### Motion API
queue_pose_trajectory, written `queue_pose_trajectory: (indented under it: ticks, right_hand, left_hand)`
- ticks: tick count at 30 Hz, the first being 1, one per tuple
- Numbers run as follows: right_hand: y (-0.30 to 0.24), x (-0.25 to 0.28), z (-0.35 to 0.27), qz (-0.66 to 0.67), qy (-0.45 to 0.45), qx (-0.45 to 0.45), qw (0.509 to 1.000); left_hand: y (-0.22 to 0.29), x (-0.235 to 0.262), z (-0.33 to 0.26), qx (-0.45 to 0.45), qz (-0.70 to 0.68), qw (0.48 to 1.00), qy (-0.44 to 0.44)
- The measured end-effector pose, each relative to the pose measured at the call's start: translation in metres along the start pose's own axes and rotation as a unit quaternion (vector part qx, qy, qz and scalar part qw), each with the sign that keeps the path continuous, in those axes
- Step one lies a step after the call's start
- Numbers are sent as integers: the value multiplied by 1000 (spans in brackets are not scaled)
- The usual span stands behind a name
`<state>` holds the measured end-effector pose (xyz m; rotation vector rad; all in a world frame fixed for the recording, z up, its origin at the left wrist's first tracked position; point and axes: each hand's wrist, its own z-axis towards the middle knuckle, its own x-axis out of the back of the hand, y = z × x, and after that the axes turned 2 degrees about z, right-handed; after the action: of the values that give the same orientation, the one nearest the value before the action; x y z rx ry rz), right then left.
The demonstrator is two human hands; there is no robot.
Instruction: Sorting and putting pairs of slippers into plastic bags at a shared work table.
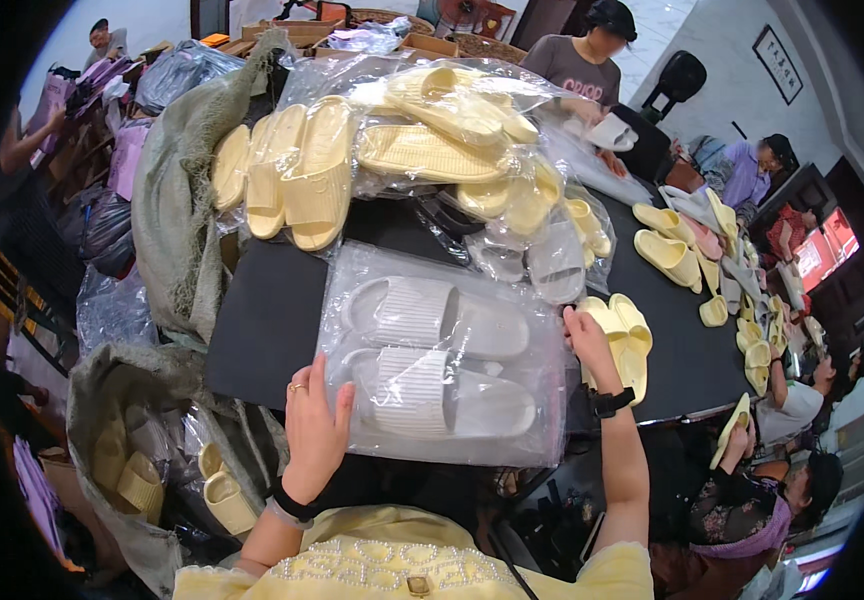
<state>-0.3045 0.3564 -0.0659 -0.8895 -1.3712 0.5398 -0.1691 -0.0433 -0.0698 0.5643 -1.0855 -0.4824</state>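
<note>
A clear plastic bag (542, 445) lies flat before me on the dark table, with a pair of pale grey slides (417, 390) side by side inside it. My left hand (315, 430) rests at the bag's lower left edge, fingers stretched out and slightly apart. At the opposite side, my right hand (590, 345) has its fingers bent together on the bag's right edge. Just past that hand lies an unbagged pair of yellow slides (632, 335), partly covered by my wrist.
Beyond the bag, bagged yellow slides (432, 150) form a pile, with bagged grey slides (555, 262) at its near side. An open woven sack (102, 375) holding slides stands lower left. Loose slides (667, 258) line the table's right side, where several people work.
</note>
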Motion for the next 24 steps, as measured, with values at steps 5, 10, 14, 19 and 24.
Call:
queue_pose_trajectory:
  ticks: [5,10,14,19,24]
  right_hand:
    - [5,1,-7,59,-132,-5,989]
    - [26,-3,28,98,30,101,990]
    - [20,-8,16,123,29,15,992]
    - [13,10,-49,94,-22,-41,994]
    - [18,12,-94,70,-184,-127,972]
  left_hand:
    - [-5,0,2,107,-65,989,-76]
    - [-39,-13,0,17,-57,997,-49]
    - [-23,-5,-1,41,-64,997,1]
    - [2,22,-12,3,-58,998,14]
    - [3,4,-11,-10,-53,995,-82]
